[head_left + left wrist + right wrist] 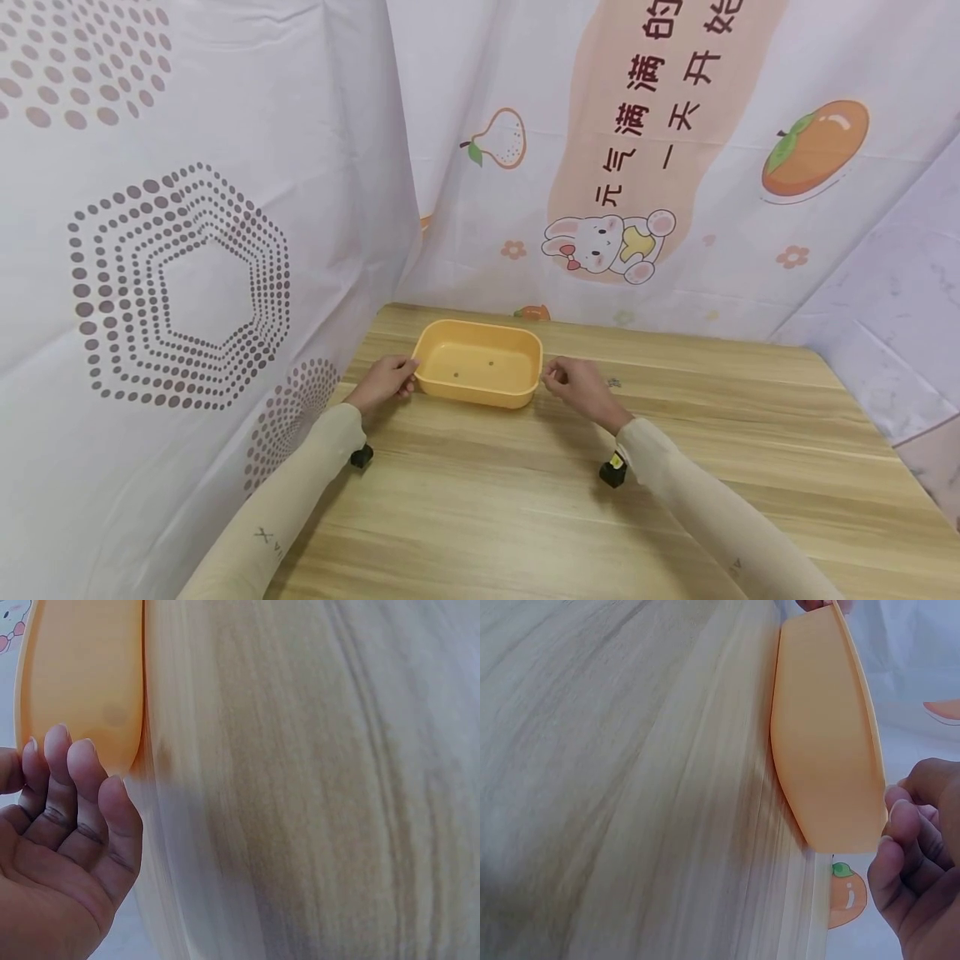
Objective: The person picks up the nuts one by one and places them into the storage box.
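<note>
A yellow-orange plastic basin [480, 392] with rounded corners sits upright on the wooden table. Two small dark spots show on its floor. At its left end my left hand [388, 379] grips the rim between thumb and fingers. The left wrist view shows these curled fingers [86, 761] against the basin's outer wall [82, 667]. At the opposite end, my right hand [581, 387] has its thumb and curled fingers at the rim. In the right wrist view those fingertips [900, 817] meet the basin's edge [832, 750]; their inner contact is partly hidden.
A small greyish bit [614, 382] lies on the table [480, 500] beyond my right hand. White printed curtains hang behind [465, 225] and along the left [225, 450]. A black wrist device [612, 473] sits below my right sleeve.
</note>
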Action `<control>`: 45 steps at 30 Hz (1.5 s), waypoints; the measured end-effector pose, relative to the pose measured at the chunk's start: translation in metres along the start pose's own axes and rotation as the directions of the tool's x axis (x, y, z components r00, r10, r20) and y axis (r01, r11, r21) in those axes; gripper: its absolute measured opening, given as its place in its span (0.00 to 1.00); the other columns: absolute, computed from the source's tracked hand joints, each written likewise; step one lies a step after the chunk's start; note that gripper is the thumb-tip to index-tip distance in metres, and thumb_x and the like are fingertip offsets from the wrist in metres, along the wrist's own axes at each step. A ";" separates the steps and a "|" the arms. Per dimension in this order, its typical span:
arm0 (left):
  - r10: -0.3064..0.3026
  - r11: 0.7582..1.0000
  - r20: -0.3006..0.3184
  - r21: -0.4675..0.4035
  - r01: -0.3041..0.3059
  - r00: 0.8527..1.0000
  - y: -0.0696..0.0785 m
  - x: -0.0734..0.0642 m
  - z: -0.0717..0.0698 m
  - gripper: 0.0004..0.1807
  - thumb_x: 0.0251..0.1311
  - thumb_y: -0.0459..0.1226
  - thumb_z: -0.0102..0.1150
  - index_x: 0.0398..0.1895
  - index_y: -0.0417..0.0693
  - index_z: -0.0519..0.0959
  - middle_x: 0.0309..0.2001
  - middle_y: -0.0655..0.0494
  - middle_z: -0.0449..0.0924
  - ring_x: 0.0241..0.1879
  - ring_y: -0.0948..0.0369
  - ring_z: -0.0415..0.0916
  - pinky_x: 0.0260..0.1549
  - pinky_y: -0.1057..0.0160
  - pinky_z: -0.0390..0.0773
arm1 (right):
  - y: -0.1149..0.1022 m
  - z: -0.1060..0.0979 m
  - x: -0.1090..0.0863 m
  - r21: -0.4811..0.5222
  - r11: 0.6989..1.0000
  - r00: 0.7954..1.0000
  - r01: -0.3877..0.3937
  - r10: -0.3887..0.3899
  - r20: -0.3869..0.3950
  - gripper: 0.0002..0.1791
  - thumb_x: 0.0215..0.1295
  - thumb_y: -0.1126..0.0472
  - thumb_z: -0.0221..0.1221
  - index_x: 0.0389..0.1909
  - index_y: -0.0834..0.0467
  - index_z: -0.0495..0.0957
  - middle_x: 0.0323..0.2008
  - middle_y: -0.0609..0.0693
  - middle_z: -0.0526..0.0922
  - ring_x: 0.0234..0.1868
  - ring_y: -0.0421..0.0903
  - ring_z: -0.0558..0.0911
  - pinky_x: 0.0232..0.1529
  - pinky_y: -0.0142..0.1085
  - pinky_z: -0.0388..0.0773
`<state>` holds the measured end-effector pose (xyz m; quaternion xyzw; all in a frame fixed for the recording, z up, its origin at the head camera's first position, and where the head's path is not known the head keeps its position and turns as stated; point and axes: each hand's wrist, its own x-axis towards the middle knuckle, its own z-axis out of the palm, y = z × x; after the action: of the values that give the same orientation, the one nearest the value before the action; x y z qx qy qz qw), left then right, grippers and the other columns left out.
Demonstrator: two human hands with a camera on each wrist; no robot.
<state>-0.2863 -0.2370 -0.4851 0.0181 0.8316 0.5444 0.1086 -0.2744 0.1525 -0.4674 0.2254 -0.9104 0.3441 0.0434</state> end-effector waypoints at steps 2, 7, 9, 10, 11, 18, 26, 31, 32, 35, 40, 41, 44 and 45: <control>0.003 1.000 0.001 0.003 -0.003 1.000 0.001 0.000 0.000 0.18 0.81 0.45 0.49 0.39 0.38 0.78 0.31 0.50 0.78 0.28 0.60 0.76 0.30 0.65 0.80 | 0.000 0.001 0.001 0.001 1.000 1.000 0.000 0.000 0.001 0.03 0.71 0.62 0.62 0.37 0.57 0.83 0.23 0.43 0.80 0.22 0.39 0.77 0.23 0.32 0.74; 0.015 1.000 0.009 0.002 -0.016 1.000 0.000 0.000 0.000 0.19 0.81 0.45 0.49 0.40 0.38 0.79 0.31 0.50 0.78 0.28 0.60 0.76 0.29 0.65 0.81 | 0.000 0.005 0.004 0.001 1.000 1.000 0.002 -0.002 0.007 0.03 0.71 0.62 0.63 0.36 0.56 0.83 0.23 0.42 0.80 0.24 0.39 0.77 0.25 0.32 0.75; 0.022 1.000 0.011 0.005 -0.022 1.000 0.000 0.000 -0.001 0.19 0.81 0.45 0.49 0.40 0.38 0.79 0.31 0.50 0.78 0.28 0.60 0.76 0.29 0.65 0.81 | 0.000 0.005 0.004 0.005 1.000 1.000 0.006 -0.006 0.008 0.03 0.71 0.63 0.63 0.36 0.56 0.83 0.23 0.42 0.80 0.24 0.39 0.77 0.25 0.32 0.75; 0.024 1.000 0.012 0.009 -0.025 1.000 0.000 0.000 -0.001 0.19 0.81 0.45 0.48 0.40 0.38 0.79 0.31 0.50 0.78 0.28 0.60 0.76 0.29 0.65 0.81 | -0.001 0.006 0.004 0.006 1.000 1.000 0.008 -0.008 0.009 0.03 0.71 0.63 0.63 0.36 0.56 0.83 0.23 0.42 0.80 0.24 0.39 0.77 0.25 0.32 0.75; 0.027 1.000 0.012 0.012 -0.027 1.000 0.000 0.000 -0.001 0.19 0.81 0.45 0.48 0.40 0.38 0.79 0.31 0.50 0.78 0.28 0.60 0.76 0.29 0.65 0.81 | -0.001 0.006 0.004 0.008 1.000 1.000 0.012 -0.012 0.009 0.03 0.71 0.63 0.63 0.36 0.56 0.84 0.23 0.42 0.80 0.23 0.39 0.77 0.24 0.32 0.75; 0.033 0.999 0.021 0.006 -0.033 0.999 -0.001 0.002 -0.002 0.19 0.81 0.46 0.49 0.39 0.38 0.78 0.30 0.50 0.78 0.28 0.60 0.76 0.29 0.65 0.80 | -0.002 0.009 0.005 0.005 1.000 1.000 0.021 -0.021 0.015 0.03 0.72 0.62 0.63 0.36 0.56 0.84 0.22 0.42 0.79 0.23 0.38 0.75 0.24 0.32 0.73; 0.029 1.000 0.017 0.000 -0.029 0.999 0.001 0.002 -0.002 0.19 0.81 0.45 0.49 0.39 0.38 0.78 0.30 0.50 0.78 0.28 0.60 0.76 0.29 0.65 0.80 | -0.004 0.009 0.004 0.003 1.000 1.000 0.026 -0.026 0.002 0.04 0.72 0.61 0.63 0.38 0.56 0.84 0.23 0.41 0.80 0.24 0.38 0.77 0.25 0.32 0.74; 0.018 1.000 0.007 0.015 -0.018 1.000 0.000 0.002 -0.001 0.19 0.81 0.45 0.49 0.39 0.38 0.78 0.31 0.50 0.79 0.28 0.60 0.76 0.30 0.65 0.80 | -0.003 0.010 0.002 0.016 1.000 1.000 0.018 -0.018 0.008 0.04 0.73 0.60 0.62 0.38 0.55 0.84 0.22 0.42 0.80 0.23 0.39 0.77 0.24 0.32 0.74; 0.017 1.000 0.006 0.020 -0.017 1.000 0.000 0.001 -0.001 0.19 0.81 0.45 0.49 0.39 0.38 0.78 0.30 0.50 0.79 0.28 0.60 0.76 0.30 0.64 0.80 | -0.004 0.010 0.002 0.021 1.000 1.000 0.019 -0.019 0.008 0.04 0.73 0.60 0.62 0.38 0.55 0.84 0.22 0.42 0.81 0.22 0.39 0.77 0.24 0.33 0.74; 0.018 1.000 0.004 0.026 -0.018 1.000 0.001 0.000 -0.001 0.19 0.81 0.45 0.49 0.39 0.38 0.78 0.30 0.50 0.79 0.28 0.60 0.76 0.30 0.64 0.80 | -0.004 0.010 0.001 0.016 1.000 1.000 0.023 -0.023 0.004 0.04 0.73 0.60 0.62 0.39 0.55 0.84 0.23 0.43 0.81 0.22 0.39 0.77 0.24 0.33 0.74; 0.033 0.999 0.006 0.030 -0.033 0.999 0.000 0.000 -0.001 0.19 0.81 0.45 0.49 0.39 0.38 0.78 0.31 0.50 0.78 0.28 0.60 0.76 0.30 0.64 0.81 | -0.005 0.009 0.000 0.005 0.999 0.999 0.035 -0.035 -0.006 0.04 0.73 0.61 0.63 0.39 0.56 0.84 0.22 0.41 0.80 0.22 0.38 0.76 0.23 0.32 0.73; 0.035 0.999 0.007 0.032 -0.035 0.999 0.000 0.001 -0.001 0.19 0.81 0.45 0.49 0.39 0.38 0.78 0.31 0.50 0.78 0.28 0.60 0.76 0.30 0.64 0.81 | -0.006 0.009 0.000 0.006 0.999 0.999 0.034 -0.034 -0.006 0.04 0.73 0.61 0.62 0.39 0.57 0.84 0.22 0.41 0.80 0.22 0.38 0.75 0.23 0.32 0.73; 0.030 0.999 0.009 0.030 -0.030 1.000 -0.001 0.001 -0.002 0.19 0.81 0.45 0.49 0.39 0.38 0.78 0.31 0.50 0.78 0.28 0.60 0.76 0.30 0.64 0.81 | -0.006 0.009 -0.001 0.010 1.000 1.000 0.025 -0.025 -0.003 0.04 0.73 0.61 0.62 0.39 0.57 0.85 0.22 0.40 0.80 0.22 0.38 0.75 0.23 0.32 0.72; 0.027 0.999 0.011 0.028 -0.027 1.000 -0.001 0.001 -0.002 0.19 0.81 0.45 0.49 0.38 0.38 0.78 0.30 0.50 0.78 0.28 0.60 0.76 0.29 0.64 0.80 | -0.006 0.008 -0.001 0.013 1.000 1.000 0.025 -0.025 -0.001 0.04 0.73 0.61 0.62 0.39 0.57 0.85 0.22 0.41 0.79 0.22 0.38 0.75 0.23 0.32 0.72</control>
<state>-0.2876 -0.2389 -0.4858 0.0335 0.8383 0.5340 0.1053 -0.2702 0.1434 -0.4704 0.2371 -0.9053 0.3494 0.0468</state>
